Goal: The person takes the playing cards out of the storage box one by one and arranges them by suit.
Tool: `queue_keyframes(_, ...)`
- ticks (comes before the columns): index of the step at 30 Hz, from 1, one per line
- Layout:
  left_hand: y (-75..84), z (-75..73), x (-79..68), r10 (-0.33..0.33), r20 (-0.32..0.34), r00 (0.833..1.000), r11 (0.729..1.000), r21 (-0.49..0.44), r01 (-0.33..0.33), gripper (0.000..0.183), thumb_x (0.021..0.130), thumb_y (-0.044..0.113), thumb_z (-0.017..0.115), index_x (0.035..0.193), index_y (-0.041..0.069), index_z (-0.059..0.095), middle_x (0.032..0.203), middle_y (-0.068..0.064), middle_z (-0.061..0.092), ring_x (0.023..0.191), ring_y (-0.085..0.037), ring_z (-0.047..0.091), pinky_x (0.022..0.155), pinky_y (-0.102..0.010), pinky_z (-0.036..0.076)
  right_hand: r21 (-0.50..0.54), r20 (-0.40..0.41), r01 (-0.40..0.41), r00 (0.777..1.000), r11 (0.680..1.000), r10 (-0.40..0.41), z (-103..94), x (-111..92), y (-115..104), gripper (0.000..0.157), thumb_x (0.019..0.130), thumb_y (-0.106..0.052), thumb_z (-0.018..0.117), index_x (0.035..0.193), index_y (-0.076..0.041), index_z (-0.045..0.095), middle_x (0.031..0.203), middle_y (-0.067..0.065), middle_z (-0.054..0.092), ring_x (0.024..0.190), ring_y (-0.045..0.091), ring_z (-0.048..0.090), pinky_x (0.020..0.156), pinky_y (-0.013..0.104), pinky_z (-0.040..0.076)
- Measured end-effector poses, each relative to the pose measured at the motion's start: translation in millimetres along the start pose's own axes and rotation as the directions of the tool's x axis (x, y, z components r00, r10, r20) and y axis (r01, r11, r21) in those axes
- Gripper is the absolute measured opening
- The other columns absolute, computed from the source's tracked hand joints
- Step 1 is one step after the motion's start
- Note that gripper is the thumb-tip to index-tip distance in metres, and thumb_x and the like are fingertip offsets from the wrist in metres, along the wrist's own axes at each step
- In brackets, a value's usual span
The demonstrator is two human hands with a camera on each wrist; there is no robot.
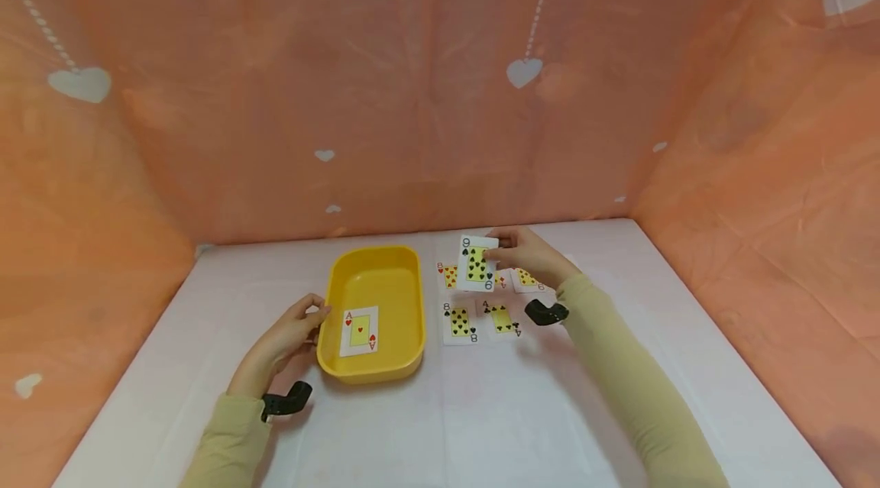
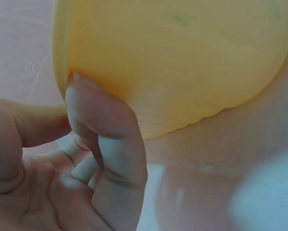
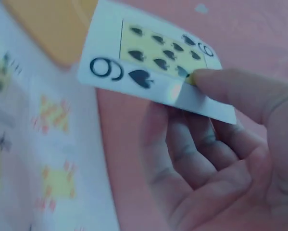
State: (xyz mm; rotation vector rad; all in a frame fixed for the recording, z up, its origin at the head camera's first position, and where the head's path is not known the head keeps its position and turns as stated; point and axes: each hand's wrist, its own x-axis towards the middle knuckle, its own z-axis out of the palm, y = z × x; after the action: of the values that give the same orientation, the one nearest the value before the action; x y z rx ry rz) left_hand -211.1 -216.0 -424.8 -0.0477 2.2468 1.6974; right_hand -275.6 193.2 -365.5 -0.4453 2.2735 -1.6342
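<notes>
My right hand (image 1: pixel 531 253) pinches a nine of spades playing card (image 1: pixel 474 265) between thumb and fingers, lifted above the cards on the table. In the right wrist view, the thumb (image 3: pixel 230 89) presses on the card's face while the other fingers curl behind it. At the yellow tray's (image 1: pixel 421 305) left side, my left hand (image 1: pixel 292 331) grips the rim. The left wrist view shows the thumb and a bent finger pinching the tray wall (image 2: pixel 182 57). An ace of hearts (image 1: pixel 359 331) lies face up inside the tray.
Right of the tray, an eight of spades (image 1: pixel 459 324) and a black four (image 1: pixel 500 318) lie in the front row. Behind them are a red eight (image 1: pixel 448 277) and other red cards (image 1: pixel 528 279), partly covered. An orange cloth backdrop (image 1: pixel 412 129) surrounds the white table (image 1: pixel 447 427).
</notes>
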Motion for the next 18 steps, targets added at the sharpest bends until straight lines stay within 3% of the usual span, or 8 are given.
queue_keyframes(3,-1.1,1.6,-0.7,-0.010,-0.002,1.000,1.000,-0.002,0.010,0.021,0.103,0.020,0.043,0.112,0.001,0.039,0.076,-0.006,0.055,0.063,-0.016,0.051,0.057,-0.028,0.044,0.001,-0.020,-0.036,0.999,0.999,0.036,-11.9,-11.3,16.0,0.032,0.091,-0.012,0.066,0.117,0.002,0.057,0.102,0.015,0.063,0.089,0.025,0.063,0.087,0.050,0.047)
queue_keyframes(8,0.6,3.3,-1.0,-0.021,-0.023,1.000,1.000,0.014,0.021,0.020,0.103,0.020,0.044,0.111,0.002,0.040,0.078,-0.006,0.056,0.064,-0.017,0.052,0.057,-0.028,0.043,0.001,-0.014,-0.093,0.996,0.996,0.093,-27.6,-28.1,37.7,0.031,0.092,-0.007,0.061,0.119,0.007,0.055,0.105,0.015,0.065,0.088,0.021,0.064,0.079,0.039,0.051)
queue_keyframes(18,0.8,2.6,-4.4,-0.028,-0.024,0.999,1.000,0.002,0.028,0.022,0.103,0.021,0.044,0.112,0.002,0.039,0.076,-0.007,0.054,0.064,-0.017,0.050,0.057,-0.029,0.041,-0.021,-0.007,-0.195,0.981,0.981,0.195,-46.2,-57.4,62.5,0.037,0.093,-0.007,0.060,0.123,0.013,0.050,0.106,0.015,0.064,0.091,0.019,0.063,0.080,0.036,0.051)
